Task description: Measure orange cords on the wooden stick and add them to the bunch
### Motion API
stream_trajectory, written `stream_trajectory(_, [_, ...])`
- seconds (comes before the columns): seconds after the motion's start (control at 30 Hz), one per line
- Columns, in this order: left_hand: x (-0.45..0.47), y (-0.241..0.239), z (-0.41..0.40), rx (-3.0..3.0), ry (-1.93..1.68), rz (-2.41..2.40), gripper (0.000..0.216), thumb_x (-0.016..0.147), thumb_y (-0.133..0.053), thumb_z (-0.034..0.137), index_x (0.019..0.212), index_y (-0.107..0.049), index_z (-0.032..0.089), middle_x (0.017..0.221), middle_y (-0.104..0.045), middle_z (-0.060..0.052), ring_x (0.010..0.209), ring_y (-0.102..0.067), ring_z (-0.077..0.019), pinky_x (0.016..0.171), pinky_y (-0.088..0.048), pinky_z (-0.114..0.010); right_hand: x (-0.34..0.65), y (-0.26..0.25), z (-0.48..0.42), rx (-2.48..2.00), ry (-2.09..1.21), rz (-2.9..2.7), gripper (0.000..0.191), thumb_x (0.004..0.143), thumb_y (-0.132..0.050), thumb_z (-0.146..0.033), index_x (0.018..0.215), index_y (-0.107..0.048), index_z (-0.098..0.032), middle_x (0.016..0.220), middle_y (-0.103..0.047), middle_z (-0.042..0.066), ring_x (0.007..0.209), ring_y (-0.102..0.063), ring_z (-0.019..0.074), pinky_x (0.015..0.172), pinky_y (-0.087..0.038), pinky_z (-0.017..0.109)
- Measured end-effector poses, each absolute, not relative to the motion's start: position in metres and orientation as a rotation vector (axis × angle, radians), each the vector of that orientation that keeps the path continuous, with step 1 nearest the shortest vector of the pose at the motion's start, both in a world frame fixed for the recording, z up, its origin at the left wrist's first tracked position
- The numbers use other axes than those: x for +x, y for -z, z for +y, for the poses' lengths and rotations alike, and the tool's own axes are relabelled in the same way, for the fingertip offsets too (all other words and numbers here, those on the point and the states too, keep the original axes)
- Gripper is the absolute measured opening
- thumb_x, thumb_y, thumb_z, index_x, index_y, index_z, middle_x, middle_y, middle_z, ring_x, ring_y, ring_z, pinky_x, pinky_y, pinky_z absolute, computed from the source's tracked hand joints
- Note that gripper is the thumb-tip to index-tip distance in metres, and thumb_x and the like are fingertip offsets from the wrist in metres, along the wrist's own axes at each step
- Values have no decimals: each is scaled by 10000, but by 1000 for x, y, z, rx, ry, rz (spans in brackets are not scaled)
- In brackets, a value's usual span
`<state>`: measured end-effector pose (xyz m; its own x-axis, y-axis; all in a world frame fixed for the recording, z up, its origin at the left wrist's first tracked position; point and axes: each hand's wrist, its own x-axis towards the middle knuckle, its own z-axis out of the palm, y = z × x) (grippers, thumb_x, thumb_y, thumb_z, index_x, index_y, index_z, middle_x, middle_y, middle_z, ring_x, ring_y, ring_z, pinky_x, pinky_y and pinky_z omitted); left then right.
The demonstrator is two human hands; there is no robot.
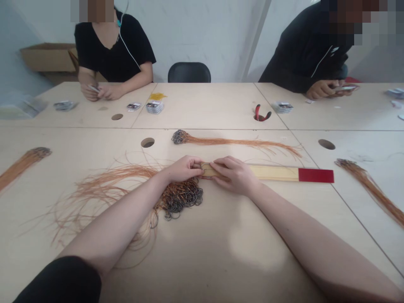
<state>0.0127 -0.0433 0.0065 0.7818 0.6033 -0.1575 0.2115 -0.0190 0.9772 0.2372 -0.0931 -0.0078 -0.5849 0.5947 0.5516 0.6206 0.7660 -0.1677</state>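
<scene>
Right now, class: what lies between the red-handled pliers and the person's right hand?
A long bundle of orange lines, seen in the head view, lies between the red-handled pliers and the right hand.

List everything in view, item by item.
Wooden strip: 1, pale with red end, under both hands.
Tangled hook heap: 1, dark hooks, orange lines, beside the strip.
Hook bundles: 3, dark and orange, at left, centre, right.
Pliers: 1, red handles, in a table hole.
Small packets: at least 5, grey and white, far table.
Cardboard box: 1, brown, far left.
Chair: 1, black, far side.
Co-workers: 2, black tops, across the table.
Left sleeve: 1, black, bottom left.
Left hand: 1, on the strip's end.
Right hand: 1, on the strip.
</scene>
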Motion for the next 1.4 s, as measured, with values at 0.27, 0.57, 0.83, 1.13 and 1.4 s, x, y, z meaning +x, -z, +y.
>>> stream_trajectory(0.27, [15, -11, -47, 1541, -351, 662, 274, 793, -580, 220, 1042, -576, 107, 926, -677, -87, 859, -640, -147, 749, -481, -251, 234, 6, -96, -993, 97, -2263, 264, 844, -545, -322, 1057, -654, -209, 976, -619, 81, 876, -545, 199, 745, -453, 345])
stream_trajectory(0.57, [16, -14, -49, 1574, -313, 684, 237, 793, -573, 210, 1010, -576, 115, 867, -679, -67, 765, -639, -130, 614, -458, -196, 225, -10, -94, -1218, -362, -2011, 186, 851, -549, -274, 753, -689, -200, 737, -641, 18, 676, -566, 123, 627, -431, 238])
stream_trajectory(0.83, [17, -13, -47, 1577, -308, 669, 275, 804, -568, 239, 1049, -568, 113, 886, -677, -79, 844, -639, -151, 695, -472, -227, 225, -19, -97, -1433, -212, -2266, 316, 920, -398, -322, 808, -663, -190, 714, -634, 40, 676, -564, 149, 637, -359, 262])
stream_trajectory(1.13, [16, -15, -49, 1594, -301, 688, 330, 797, -575, 230, 1105, -575, 113, 826, -673, -60, 691, -607, -103, 616, -457, -199, 226, -10, -98, -1395, -137, -2295, 318, 937, -355, -333, 911, -650, -218, 736, -629, 15, 669, -539, 130, 632, -310, 262])
stream_trajectory(1.4, [20, -20, -54, 1586, -445, 696, 533, 749, -614, 162, 1264, -478, 153, 683, -634, 9, 678, -615, -103, 676, -491, -230, 230, -3, -96, -1299, 34, -2290, 306, 937, -366, -328, 918, -639, -192, 694, -602, 22, 632, -510, 122, 636, -285, 273])
